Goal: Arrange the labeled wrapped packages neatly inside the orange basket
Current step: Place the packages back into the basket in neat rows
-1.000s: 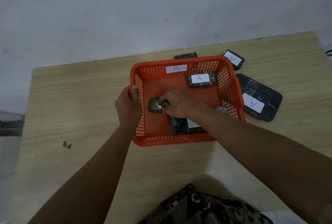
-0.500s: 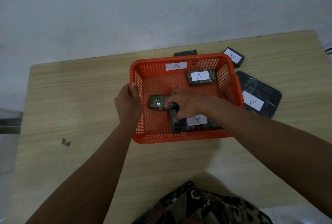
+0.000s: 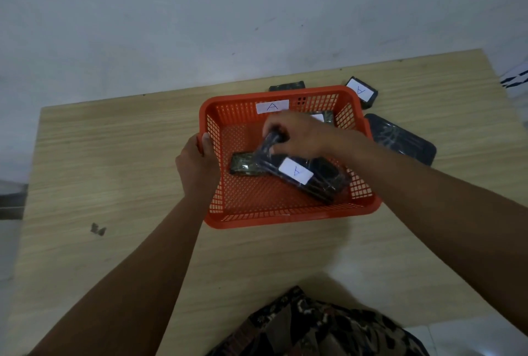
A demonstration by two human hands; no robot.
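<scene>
The orange basket (image 3: 288,214) stands mid-table with a white "A" label on its far wall. My left hand (image 3: 197,168) grips its left rim. My right hand (image 3: 297,135) is shut on one end of a long dark wrapped package (image 3: 308,178) with an "A" label, tilted with that end lifted inside the basket. A small wrapped package (image 3: 243,165) lies on the basket floor beside it. Another labelled package (image 3: 325,117) at the back right of the basket is mostly hidden behind my hand.
Outside the basket lie a small "A" package (image 3: 361,91) at the back right, a large flat dark package (image 3: 400,141) to the right, and a dark package (image 3: 287,87) behind the far wall. A small dark mark (image 3: 98,229) sits on the left table.
My right hand left the small package, took the long labelled package by its end and lifted that end up and back. The left hand stayed on the rim.
</scene>
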